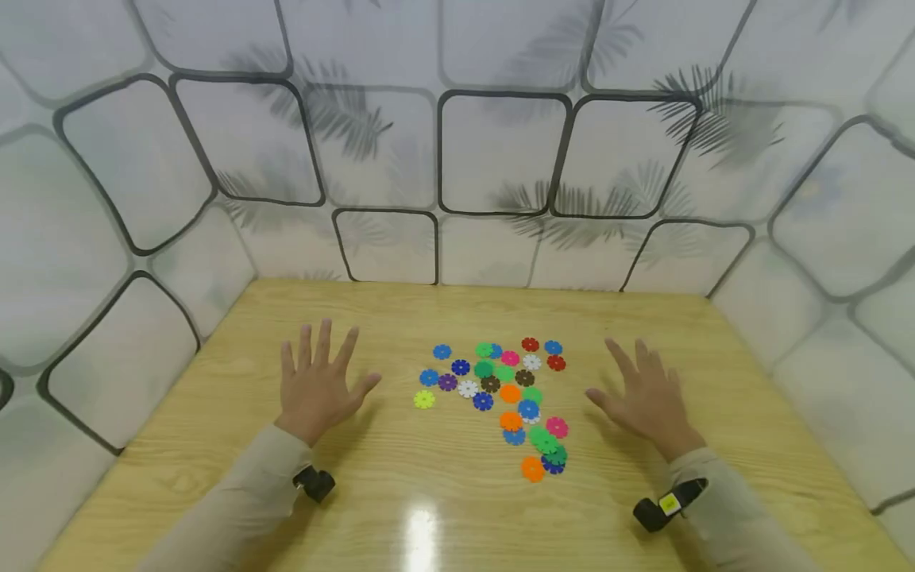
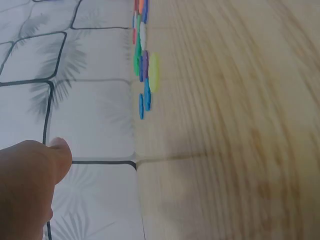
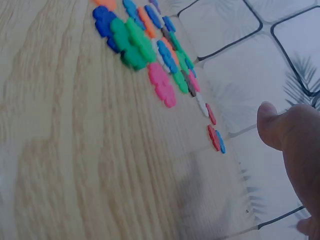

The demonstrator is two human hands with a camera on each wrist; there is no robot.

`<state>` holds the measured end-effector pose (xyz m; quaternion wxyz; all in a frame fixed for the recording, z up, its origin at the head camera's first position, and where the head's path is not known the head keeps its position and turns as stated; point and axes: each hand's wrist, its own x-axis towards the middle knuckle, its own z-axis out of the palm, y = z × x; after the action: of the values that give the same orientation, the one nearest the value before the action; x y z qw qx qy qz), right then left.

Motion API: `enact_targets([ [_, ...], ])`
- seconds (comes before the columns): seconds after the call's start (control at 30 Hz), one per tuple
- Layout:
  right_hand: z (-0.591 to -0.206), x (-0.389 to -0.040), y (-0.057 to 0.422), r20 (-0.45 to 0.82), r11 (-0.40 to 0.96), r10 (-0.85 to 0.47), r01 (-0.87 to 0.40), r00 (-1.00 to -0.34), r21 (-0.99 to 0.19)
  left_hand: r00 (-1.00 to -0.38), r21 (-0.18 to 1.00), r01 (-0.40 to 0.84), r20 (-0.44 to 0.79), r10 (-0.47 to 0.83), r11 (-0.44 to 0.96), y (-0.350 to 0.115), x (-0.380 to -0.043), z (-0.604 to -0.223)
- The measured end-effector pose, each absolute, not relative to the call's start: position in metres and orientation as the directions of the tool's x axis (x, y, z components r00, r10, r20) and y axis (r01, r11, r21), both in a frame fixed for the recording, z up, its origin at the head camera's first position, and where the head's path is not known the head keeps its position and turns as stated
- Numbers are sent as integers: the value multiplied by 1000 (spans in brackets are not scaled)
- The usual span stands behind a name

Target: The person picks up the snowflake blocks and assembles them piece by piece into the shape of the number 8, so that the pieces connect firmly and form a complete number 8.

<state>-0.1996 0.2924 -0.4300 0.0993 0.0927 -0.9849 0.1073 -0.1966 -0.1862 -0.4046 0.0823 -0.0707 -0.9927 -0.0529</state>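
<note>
Several flat, notched plastic discs, like interlocking snowflake pieces, lie loosely scattered over the middle of the table, and some overlap. My left hand [image 1: 318, 389] is to their left, fingers spread and straight, holding nothing. The yellow-green disc [image 1: 424, 400] is the one closest to it. On the other side is my right hand [image 1: 646, 397], also spread and holding nothing; a pink disc [image 1: 557, 427] and a red disc [image 1: 556, 363] are nearest. Each wrist view shows only a thumb of its hand, apart from the discs, such as the blue disc [image 2: 147, 95] and the green disc [image 3: 131, 47].
The light wood-grain table [image 1: 386, 500] carries the discs. Behind it and along both sides stand white walls [image 1: 386, 151] patterned with dark rounded outlines and grey palm leaves. A small black camera [image 1: 314, 483] is strapped on the left wrist, another camera [image 1: 654, 512] on the right.
</note>
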Motion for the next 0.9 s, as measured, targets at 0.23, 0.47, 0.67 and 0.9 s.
enact_targets([
  [0.23, -422, -195, 285, 81, 859, -130, -153, -988, -489, -970, 224, 224, 149, 194, 949, -178, -203, -402],
  [0.47, -427, -190, 284, 17, 805, -164, -144, -986, -575, -954, 534, 282, 68, 292, 797, -162, -213, -406],
  [0.67, -440, -190, 275, -33, 767, -248, -175, -968, -618, -959, 608, 202, -36, 280, 768, -147, -217, -423],
  [0.9, -437, -190, 261, -36, 768, -266, -189, -963, -612, -952, 609, 146, -127, 277, 780, -125, -228, -423],
])
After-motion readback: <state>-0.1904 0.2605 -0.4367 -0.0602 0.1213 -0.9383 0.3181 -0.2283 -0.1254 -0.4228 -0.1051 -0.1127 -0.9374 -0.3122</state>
